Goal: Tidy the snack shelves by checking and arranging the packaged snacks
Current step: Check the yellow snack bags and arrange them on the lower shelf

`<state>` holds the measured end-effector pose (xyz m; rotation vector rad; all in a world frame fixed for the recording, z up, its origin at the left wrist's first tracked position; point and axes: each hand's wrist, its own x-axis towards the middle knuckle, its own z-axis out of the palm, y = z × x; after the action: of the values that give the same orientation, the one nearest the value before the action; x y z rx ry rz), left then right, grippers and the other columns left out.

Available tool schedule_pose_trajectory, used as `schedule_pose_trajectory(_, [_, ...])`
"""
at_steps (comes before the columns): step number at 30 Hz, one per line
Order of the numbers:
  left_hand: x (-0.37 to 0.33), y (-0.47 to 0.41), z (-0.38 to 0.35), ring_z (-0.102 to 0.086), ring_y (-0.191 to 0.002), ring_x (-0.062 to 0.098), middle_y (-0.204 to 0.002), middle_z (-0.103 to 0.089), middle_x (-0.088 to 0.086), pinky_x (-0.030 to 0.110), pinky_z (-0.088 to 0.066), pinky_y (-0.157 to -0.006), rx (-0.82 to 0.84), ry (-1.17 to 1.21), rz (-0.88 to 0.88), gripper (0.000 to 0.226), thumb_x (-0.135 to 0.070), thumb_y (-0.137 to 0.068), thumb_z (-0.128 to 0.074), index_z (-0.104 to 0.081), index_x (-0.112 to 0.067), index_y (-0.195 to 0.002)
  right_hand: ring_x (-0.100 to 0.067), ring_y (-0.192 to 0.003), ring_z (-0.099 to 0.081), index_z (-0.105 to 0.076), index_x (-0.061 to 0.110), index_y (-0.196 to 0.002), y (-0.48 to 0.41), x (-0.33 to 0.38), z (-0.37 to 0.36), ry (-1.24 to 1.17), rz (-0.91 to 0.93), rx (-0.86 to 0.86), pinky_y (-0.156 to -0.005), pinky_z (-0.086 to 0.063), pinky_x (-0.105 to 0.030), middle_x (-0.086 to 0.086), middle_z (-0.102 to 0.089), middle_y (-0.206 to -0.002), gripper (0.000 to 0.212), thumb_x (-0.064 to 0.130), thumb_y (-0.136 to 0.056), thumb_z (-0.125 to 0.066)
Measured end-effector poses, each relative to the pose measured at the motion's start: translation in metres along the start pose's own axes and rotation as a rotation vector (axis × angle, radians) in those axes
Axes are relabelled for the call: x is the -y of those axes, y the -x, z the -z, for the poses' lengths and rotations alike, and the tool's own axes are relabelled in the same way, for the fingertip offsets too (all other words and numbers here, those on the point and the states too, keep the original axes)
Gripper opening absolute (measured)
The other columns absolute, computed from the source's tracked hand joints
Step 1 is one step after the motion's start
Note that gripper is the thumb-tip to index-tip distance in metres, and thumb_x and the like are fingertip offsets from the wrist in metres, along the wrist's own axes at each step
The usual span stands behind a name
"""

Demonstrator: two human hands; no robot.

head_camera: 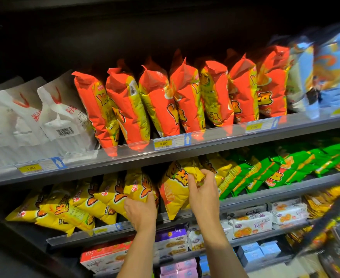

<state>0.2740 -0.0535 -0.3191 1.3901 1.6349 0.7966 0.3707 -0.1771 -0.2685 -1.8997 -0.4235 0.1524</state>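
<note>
A row of yellow snack bags (68,207) leans along the middle shelf (255,199). My left hand (140,212) grips the lower edge of one yellow bag (139,187) in that row. Just to the right, my right hand (202,189) pinches the top of another yellow bag (174,195), which stands tilted at the shelf's front. A dark gap separates the two bags. Both forearms reach up from the bottom of the view.
Orange bags (165,101) and white bags (44,117) fill the upper shelf (215,140), with blue bags (325,71) at the far right. Green bags (275,171) lie to the right of the yellow ones. Boxes and cookie packs (251,223) sit on lower shelves.
</note>
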Motion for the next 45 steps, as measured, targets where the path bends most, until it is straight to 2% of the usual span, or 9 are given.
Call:
schedule_pose_trajectory(7, [-0.005,0.038,0.017,-0.040,-0.141,0.046,-0.156,-0.032,0.024,0.062,-0.044,-0.107,-0.032,0.006,0.040,0.095,-0.039,-0.089,-0.082,-0.028,-0.003,-0.158,-0.020,-0.105,-0.063,-0.049,0.028,-0.136,-0.004,-0.014,0.050,-0.105,-0.005,0.144,-0.087,-0.052,-0.038,0.003,-0.057,-0.124,0.045,0.050,-0.099,-0.064])
schedule_pose_trajectory(14, [-0.027,0.118,0.027,-0.044,-0.140,0.025,-0.147,-0.048,0.004,0.050,-0.044,-0.113,0.120,0.062,-0.323,0.069,-0.058,-0.092,-0.070,-0.051,-0.019,-0.145,-0.026,-0.117,-0.068,-0.055,0.056,-0.113,-0.006,-0.035,0.129,-0.276,-0.026,0.375,-0.094,-0.060,-0.055,0.007,-0.062,-0.124,0.027,0.054,-0.092,-0.071])
schedule_pose_trajectory(18, [-0.037,0.177,0.032,-0.049,-0.141,0.016,-0.148,-0.052,-0.008,0.040,-0.042,-0.116,0.466,0.112,-0.358,0.085,-0.075,-0.076,-0.062,-0.046,-0.029,-0.146,-0.016,-0.104,-0.075,-0.060,0.028,-0.130,-0.003,-0.050,0.174,-0.378,-0.058,0.522,-0.074,-0.063,-0.033,-0.003,-0.071,-0.127,0.029,0.032,-0.102,-0.066])
schedule_pose_trajectory(22, [-0.027,0.219,0.031,-0.059,-0.134,0.019,-0.149,-0.056,-0.014,0.052,-0.048,-0.113,0.638,0.072,-0.263,0.112,-0.104,-0.056,-0.056,-0.046,-0.044,-0.149,-0.004,-0.100,-0.075,-0.064,0.028,-0.127,0.005,-0.059,0.205,-0.459,-0.082,0.585,-0.072,-0.058,-0.020,0.009,-0.078,-0.112,0.024,0.027,-0.103,-0.063])
schedule_pose_trajectory(27, [-0.020,0.263,0.031,-0.069,-0.114,0.010,-0.121,-0.073,-0.014,0.044,-0.058,-0.100,0.563,0.197,-0.203,0.066,-0.084,-0.074,-0.058,-0.064,-0.042,-0.125,-0.001,-0.113,-0.068,-0.053,0.023,-0.146,0.021,-0.059,0.225,-0.449,-0.086,0.601,-0.092,-0.058,-0.025,0.007,-0.069,-0.128,0.071,0.059,-0.086,-0.062])
schedule_pose_trajectory(33, [-0.036,0.300,0.038,-0.061,-0.091,-0.006,-0.108,-0.065,-0.022,0.007,-0.048,-0.056,0.400,0.295,-0.182,0.018,-0.053,-0.099,-0.058,-0.057,-0.044,-0.115,0.013,-0.102,-0.067,-0.058,0.042,-0.125,0.048,-0.043,0.239,-0.436,-0.135,0.756,-0.079,-0.055,-0.012,0.024,-0.069,-0.115,0.048,0.070,-0.087,-0.056])
schedule_pose_trajectory(36, [-0.050,0.314,0.044,-0.059,-0.080,-0.009,-0.100,-0.058,-0.026,0.002,-0.044,-0.049,0.409,0.261,-0.192,0.010,-0.048,-0.101,-0.060,-0.054,-0.045,-0.107,-0.002,-0.114,-0.067,-0.056,0.046,-0.128,0.059,-0.041,0.234,-0.342,-0.075,0.698,-0.099,-0.058,-0.037,0.019,-0.071,-0.122,0.069,0.088,-0.073,-0.063])
schedule_pose_trajectory(40, [-0.057,0.325,0.050,-0.069,-0.074,-0.016,-0.109,-0.067,-0.018,0.009,-0.052,-0.052,0.490,0.274,-0.153,0.032,-0.057,-0.095,-0.061,-0.057,-0.040,-0.122,-0.004,-0.107,-0.071,-0.061,0.040,-0.124,0.063,-0.043,0.238,-0.351,-0.031,0.571,-0.096,-0.060,-0.042,0.015,-0.074,-0.114,0.056,0.073,-0.081,-0.072])
schedule_pose_trajectory(45, [-0.067,0.335,0.060,-0.075,-0.115,0.024,-0.127,-0.077,0.003,0.050,-0.057,-0.099,0.665,0.501,0.095,0.064,-0.073,-0.095,-0.043,-0.069,-0.028,-0.132,-0.016,-0.106,-0.076,-0.065,0.024,-0.127,0.059,-0.058,0.262,-0.566,-0.148,0.627,-0.090,-0.061,-0.039,0.005,-0.080,-0.113,0.065,0.065,-0.077,-0.067])
